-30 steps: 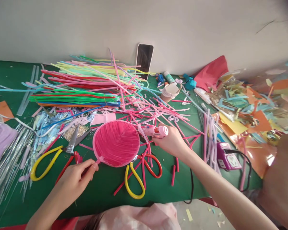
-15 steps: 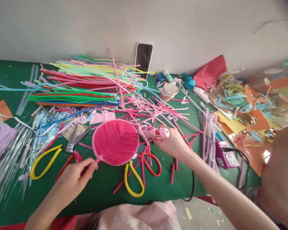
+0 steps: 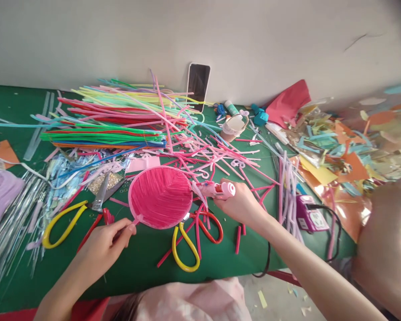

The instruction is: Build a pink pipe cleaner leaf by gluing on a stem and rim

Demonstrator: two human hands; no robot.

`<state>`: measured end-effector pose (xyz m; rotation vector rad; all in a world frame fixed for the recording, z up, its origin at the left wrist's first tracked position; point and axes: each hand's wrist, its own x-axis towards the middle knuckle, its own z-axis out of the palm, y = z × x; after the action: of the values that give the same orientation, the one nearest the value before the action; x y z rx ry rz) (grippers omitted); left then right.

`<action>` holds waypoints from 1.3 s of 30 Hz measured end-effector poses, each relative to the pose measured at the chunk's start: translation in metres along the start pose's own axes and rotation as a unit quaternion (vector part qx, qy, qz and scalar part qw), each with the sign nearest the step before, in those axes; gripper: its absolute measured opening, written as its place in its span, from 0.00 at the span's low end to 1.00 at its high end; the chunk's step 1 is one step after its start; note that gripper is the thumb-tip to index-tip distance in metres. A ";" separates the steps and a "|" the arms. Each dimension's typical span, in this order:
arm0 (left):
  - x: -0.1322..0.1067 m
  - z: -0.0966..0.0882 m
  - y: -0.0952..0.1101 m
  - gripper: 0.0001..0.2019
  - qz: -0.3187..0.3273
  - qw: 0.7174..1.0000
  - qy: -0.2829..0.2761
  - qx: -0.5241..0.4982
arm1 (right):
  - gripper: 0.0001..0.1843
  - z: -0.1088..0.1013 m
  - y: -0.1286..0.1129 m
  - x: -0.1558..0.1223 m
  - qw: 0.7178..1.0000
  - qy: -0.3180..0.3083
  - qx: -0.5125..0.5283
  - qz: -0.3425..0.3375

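A round fan [image 3: 160, 198] covered with rows of deep pink strips is held up over the table by its thin handle. My left hand [image 3: 115, 243] is closed on that handle at the fan's lower left. In my right hand [image 3: 239, 205] is a pink glue gun [image 3: 217, 189], its nozzle end at the fan's right rim; whether it touches cannot be made out. A pale strip hangs near the nozzle. Below the fan lie scissors [image 3: 186, 249] with one yellow and one red handle. A similar pair of scissors [image 3: 65, 225] rests left of the fan.
Bundles of coloured pipe cleaners [image 3: 103, 136] lie behind the fan, with loose pink pieces around. A phone [image 3: 198, 84] leans on the wall. Rightward are a paper cup [image 3: 233, 128], a purple socket block [image 3: 312, 215], paper scraps [image 3: 352, 167] and another person's arm [image 3: 381, 240].
The view has shifted slightly. Both hands keep their grips, with the glue gun still at the fan's right rim. The other person's arm at the right has moved.
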<state>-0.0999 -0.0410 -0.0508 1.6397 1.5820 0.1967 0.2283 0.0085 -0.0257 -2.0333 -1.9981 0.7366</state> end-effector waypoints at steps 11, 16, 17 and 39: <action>-0.001 0.000 -0.001 0.22 0.002 1.000 -0.003 0.011 | 0.11 -0.002 0.001 -0.006 1.000 0.012 -0.011 -0.004; -0.001 0.000 0.002 0.21 0.004 1.000 0.004 0.002 | 0.13 -0.001 0.000 -0.003 0.998 0.042 0.046 -0.003; 0.000 0.000 0.003 0.20 0.005 1.000 0.004 0.000 | 0.13 -0.001 0.000 -0.003 0.998 0.043 0.053 -0.004; 0.000 0.001 0.001 0.21 0.011 1.000 0.001 0.000 | 0.14 0.001 -0.001 -0.001 1.000 0.026 -0.011 0.010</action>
<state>-0.0991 -0.0415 -0.0506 1.6573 1.5659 0.2107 0.2265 0.0076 -0.0261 -2.0655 -1.9686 0.6624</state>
